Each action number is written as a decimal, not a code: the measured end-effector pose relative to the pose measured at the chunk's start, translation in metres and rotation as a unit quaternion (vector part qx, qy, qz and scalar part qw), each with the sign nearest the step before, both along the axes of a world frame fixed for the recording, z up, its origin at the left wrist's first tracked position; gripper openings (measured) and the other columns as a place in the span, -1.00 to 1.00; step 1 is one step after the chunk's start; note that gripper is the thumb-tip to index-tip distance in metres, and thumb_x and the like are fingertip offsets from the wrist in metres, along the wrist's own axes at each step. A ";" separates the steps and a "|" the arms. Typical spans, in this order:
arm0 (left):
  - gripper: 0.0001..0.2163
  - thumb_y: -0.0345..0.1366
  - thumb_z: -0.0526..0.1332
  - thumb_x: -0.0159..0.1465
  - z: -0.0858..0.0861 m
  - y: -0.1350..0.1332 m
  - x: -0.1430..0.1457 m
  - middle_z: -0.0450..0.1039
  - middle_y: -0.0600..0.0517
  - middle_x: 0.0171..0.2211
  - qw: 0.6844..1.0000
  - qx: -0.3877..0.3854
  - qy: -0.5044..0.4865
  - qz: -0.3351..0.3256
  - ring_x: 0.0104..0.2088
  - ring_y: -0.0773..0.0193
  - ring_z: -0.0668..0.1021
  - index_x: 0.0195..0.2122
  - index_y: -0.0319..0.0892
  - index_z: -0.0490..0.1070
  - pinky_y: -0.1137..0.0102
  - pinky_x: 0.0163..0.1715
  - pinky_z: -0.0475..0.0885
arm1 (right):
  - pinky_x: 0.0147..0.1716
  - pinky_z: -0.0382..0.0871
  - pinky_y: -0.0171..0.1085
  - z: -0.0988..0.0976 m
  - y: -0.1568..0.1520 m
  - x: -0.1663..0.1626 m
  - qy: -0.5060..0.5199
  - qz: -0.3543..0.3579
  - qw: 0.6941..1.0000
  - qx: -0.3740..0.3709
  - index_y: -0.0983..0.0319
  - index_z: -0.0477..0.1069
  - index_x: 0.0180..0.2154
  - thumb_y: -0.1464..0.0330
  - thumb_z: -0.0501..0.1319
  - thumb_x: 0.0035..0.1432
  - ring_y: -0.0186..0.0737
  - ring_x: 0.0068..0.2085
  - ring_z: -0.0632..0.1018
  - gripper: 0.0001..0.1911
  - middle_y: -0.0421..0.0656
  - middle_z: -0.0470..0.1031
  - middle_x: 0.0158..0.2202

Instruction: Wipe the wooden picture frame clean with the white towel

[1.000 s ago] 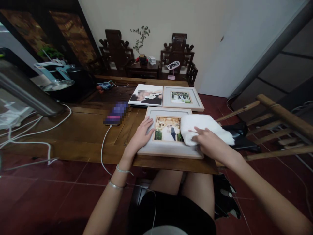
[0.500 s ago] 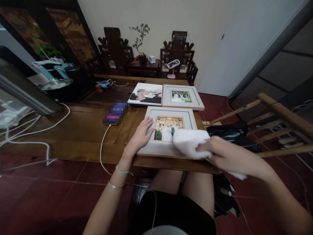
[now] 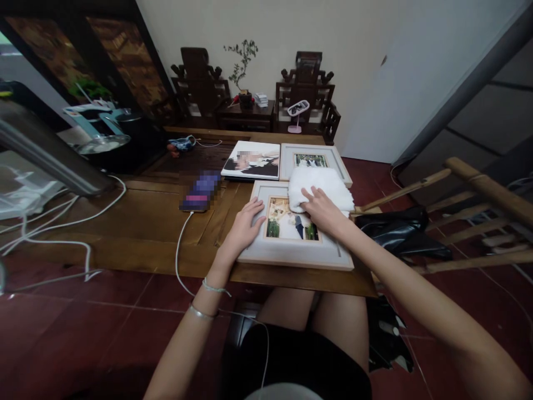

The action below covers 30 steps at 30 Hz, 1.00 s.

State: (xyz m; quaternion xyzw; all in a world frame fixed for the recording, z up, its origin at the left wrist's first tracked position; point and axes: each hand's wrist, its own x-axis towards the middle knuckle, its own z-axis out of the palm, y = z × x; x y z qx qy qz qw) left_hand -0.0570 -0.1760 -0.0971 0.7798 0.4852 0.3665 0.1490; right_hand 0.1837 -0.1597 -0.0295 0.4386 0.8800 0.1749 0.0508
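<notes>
A white-framed photo lies flat at the near edge of a wooden table. My left hand rests open on the frame's left border, fingers spread flat. My right hand presses a folded white cloth against the frame's far right corner, fingers stretched over the cloth. The cloth also overlaps the near edge of a second framed photo behind it.
An unframed photo print lies beside the second frame. A phone with a white cable sits left of the frames. A black bag and a wooden chair stand to the right. More cables trail at left.
My right hand has swept the cloth from the frame's near right corner up to its far right corner. My left hand has stayed on the frame's left border.
</notes>
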 end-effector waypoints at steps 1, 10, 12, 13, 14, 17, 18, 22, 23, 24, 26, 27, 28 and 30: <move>-0.67 -0.31 0.14 0.26 0.000 0.000 0.000 0.40 -0.23 0.10 1.000 0.000 -0.004 0.000 0.22 0.05 0.32 0.01 -0.35 0.43 0.09 0.22 0.21 | 0.03 0.17 -0.03 -0.002 -0.005 -0.001 -0.006 0.001 1.000 -0.005 0.35 0.50 -0.16 0.62 0.02 0.11 0.12 0.08 0.36 -0.65 0.14 0.32 0.13; -0.67 -0.30 0.14 0.26 -0.002 -0.002 0.001 0.42 -0.23 0.07 1.000 0.011 -0.015 0.005 0.20 0.03 0.34 -0.01 -0.35 0.45 0.07 0.20 0.24 | -0.24 0.27 -0.25 0.033 -0.097 -0.003 0.041 0.025 0.980 -0.193 0.32 0.49 -0.25 0.63 0.04 0.00 -0.11 -0.23 0.52 -0.67 0.05 0.52 -0.23; -0.67 -0.30 0.13 0.26 -0.002 -0.002 0.001 0.42 -0.23 0.08 1.000 0.013 -0.015 0.006 0.20 0.03 0.34 -0.01 -0.35 0.44 0.07 0.20 0.24 | -0.29 0.27 -0.26 0.045 -0.113 -0.002 0.055 0.021 0.970 -0.234 0.29 0.49 -0.30 0.63 0.03 -0.02 -0.14 -0.29 0.53 -0.67 -0.01 0.53 -0.31; -0.67 -0.30 0.13 0.26 -0.002 -0.002 0.001 0.42 -0.24 0.08 1.000 0.014 -0.015 0.006 0.20 0.03 0.34 -0.01 -0.35 0.44 0.07 0.20 0.24 | -0.29 0.27 -0.26 0.049 -0.119 -0.002 0.059 0.021 0.967 -0.248 0.28 0.49 -0.31 0.63 0.03 -0.02 -0.15 -0.31 0.53 -0.67 -0.03 0.53 -0.33; -0.67 -0.30 0.13 0.26 -0.002 -0.002 0.001 0.42 -0.24 0.08 1.000 0.015 -0.015 0.006 0.20 0.03 0.34 -0.01 -0.35 0.44 0.08 0.20 0.24 | -0.29 0.28 -0.25 0.051 -0.123 -0.002 0.063 0.021 0.965 -0.255 0.26 0.49 -0.31 0.63 0.03 -0.03 -0.15 -0.30 0.53 -0.66 -0.04 0.53 -0.33; -0.68 -0.30 0.13 0.27 -0.002 -0.002 0.000 0.42 -0.23 0.08 1.000 0.016 -0.009 0.001 0.21 0.03 0.33 0.00 -0.34 0.44 0.07 0.20 0.24 | -0.27 0.31 -0.22 0.046 -0.124 -0.003 0.079 0.009 0.968 -0.238 0.25 0.50 -0.26 0.62 0.03 -0.02 -0.11 -0.26 0.54 -0.63 -0.02 0.53 -0.29; -0.68 -0.29 0.13 0.27 -0.001 -0.002 0.000 0.42 -0.22 0.08 1.000 0.016 -0.006 0.000 0.21 0.03 0.33 0.00 -0.33 0.44 0.07 0.20 0.23 | -0.25 0.33 -0.21 0.040 -0.121 -0.003 0.087 0.003 0.971 -0.223 0.26 0.50 -0.22 0.62 0.03 -0.02 -0.08 -0.22 0.54 -0.61 0.01 0.53 -0.24; -0.67 -0.28 0.13 0.27 -0.001 -0.002 -0.001 0.41 -0.22 0.09 1.000 0.012 0.005 -0.005 0.21 0.04 0.32 0.01 -0.33 0.43 0.07 0.20 0.22 | 0.01 0.28 -0.06 0.009 -0.086 0.001 0.110 0.007 0.984 -0.140 0.31 0.46 -0.05 0.64 0.05 -0.07 0.08 0.11 0.38 -0.48 0.12 0.35 0.13; -0.66 -0.28 0.13 0.28 -0.001 -0.002 -0.001 0.40 -0.22 0.09 1.000 0.010 0.007 -0.005 0.22 0.04 0.32 0.02 -0.33 0.43 0.07 0.21 0.22 | 0.09 0.21 -0.02 0.003 -0.073 0.003 0.109 0.009 0.987 -0.120 0.33 0.45 -0.03 0.65 0.05 -0.07 0.11 0.18 0.29 -0.47 0.10 0.28 0.19; -0.66 -0.27 0.13 0.28 0.000 -0.002 -0.001 0.40 -0.22 0.10 1.000 0.007 0.008 -0.006 0.22 0.04 0.32 0.02 -0.33 0.43 0.07 0.21 0.21 | 0.14 0.15 0.01 -0.003 -0.059 0.005 0.106 0.007 0.989 -0.100 0.34 0.45 -0.02 0.65 0.04 -0.07 0.13 0.23 0.23 -0.46 0.08 0.23 0.23; -0.66 -0.27 0.12 0.28 0.000 -0.002 -0.001 0.39 -0.21 0.11 1.000 0.001 0.008 -0.006 0.22 0.04 0.31 0.02 -0.32 0.43 0.06 0.21 0.20 | 0.18 0.07 0.05 -0.009 -0.030 0.009 0.103 -0.010 0.993 -0.054 0.36 0.43 -0.01 0.65 0.02 -0.03 0.16 0.27 0.14 -0.47 0.06 0.13 0.29; -0.66 -0.26 0.12 0.28 0.000 -0.003 -0.001 0.39 -0.21 0.11 1.000 -0.002 0.007 -0.006 0.23 0.04 0.30 0.02 -0.31 0.43 0.05 0.21 0.20 | 0.18 0.05 0.08 -0.010 -0.017 0.010 0.102 -0.022 0.994 -0.033 0.37 0.43 0.00 0.66 0.01 -0.02 0.17 0.28 0.11 -0.47 0.05 0.10 0.31; -0.66 -0.26 0.12 0.28 0.001 -0.003 -0.001 0.38 -0.21 0.11 1.000 -0.004 0.006 -0.006 0.23 0.04 0.30 0.02 -0.31 0.43 0.05 0.21 0.20 | 0.18 0.04 0.11 -0.011 -0.005 0.011 0.099 -0.031 0.994 -0.019 0.37 0.42 0.01 0.66 0.00 -0.01 0.18 0.28 0.09 -0.47 0.04 0.08 0.31; -0.66 -0.26 0.12 0.28 0.001 -0.003 -0.001 0.38 -0.21 0.11 1.000 -0.008 0.003 -0.006 0.23 0.04 0.30 0.02 -0.31 0.43 0.04 0.21 0.19 | 0.15 0.05 0.15 -0.010 0.012 0.011 0.082 -0.037 0.996 -0.008 0.35 0.42 0.02 0.66 0.00 0.02 0.22 0.27 0.10 -0.47 0.03 0.09 0.31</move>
